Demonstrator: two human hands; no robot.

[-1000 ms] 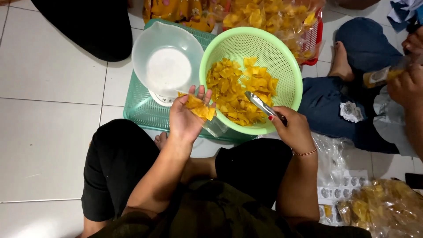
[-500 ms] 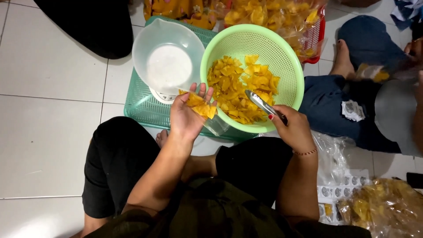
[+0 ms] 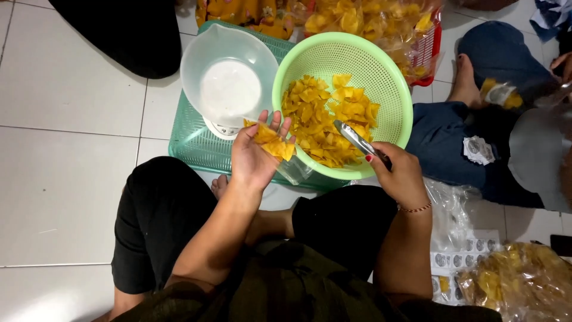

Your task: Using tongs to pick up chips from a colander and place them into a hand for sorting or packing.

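A light green colander point(image 3: 381, 71) holds a heap of yellow chips point(image 3: 325, 116) and rests on a teal basket point(image 3: 190, 140). My left hand point(image 3: 253, 158) hovers at the colander's near-left rim, palm up, cupping a clear plastic bag with a few yellow chips point(image 3: 274, 143) in it. My right hand point(image 3: 400, 174) is at the near rim and grips metal tongs point(image 3: 354, 138), whose tips reach into the chip heap. A white bowl on a kitchen scale point(image 3: 229, 89) stands left of the colander.
Bags of packed chips point(image 3: 381, 24) lie behind the colander. Another person in jeans point(image 3: 476, 131) sits at the right holding a small packet point(image 3: 499, 93). Sticker sheets point(image 3: 459, 262) and a filled chip bag point(image 3: 518, 286) lie on the tiled floor at lower right.
The view has shifted slightly; my hands stay almost as they were, the left holding chips, the right keeping the tongs in the heap. The person at the right has moved their hands.
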